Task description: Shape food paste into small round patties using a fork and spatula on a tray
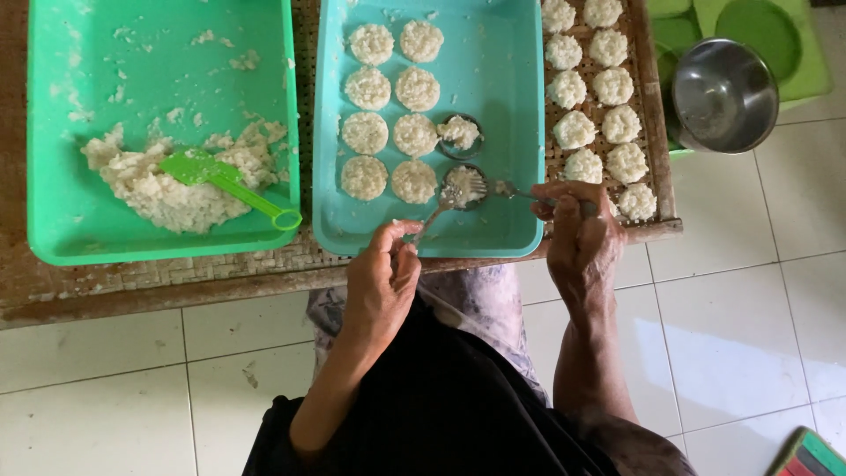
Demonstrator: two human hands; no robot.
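a: what do the hands hold?

b: the left hand (381, 280) is closed around the handle of a fork (438, 208). the fork head lies on a small round mould (464, 186) filled with rice. the right hand (577, 231) is also closed, around the handle of a spoon (522, 191). the spoon tip is just beside the same mould, on its right.

a: and where is the mould?

b: in the blue tray (502, 79), near the tray's front edge, about the middle. a second mould (460, 134) with rice sits just behind it.

a: what else lies in this tray?

b: eight flat round rice cakes (390, 132), in two columns, to the left of the moulds. the rest of the tray floor is bare, with a few grains.

a: what is at the left of the table?

b: a green tray (53, 53) with a heap of cooked rice (167, 189) near its front edge. a green scoop (231, 182) lies on the heap, the handle pointing to the front right corner.

a: and at the right?

b: more rice cakes (597, 86) lie in two columns directly on the woven table (159, 273), along its right edge. beyond this edge stands a steel bowl (724, 95) on a green stool (806, 53). the floor (749, 291) is of white tiles.
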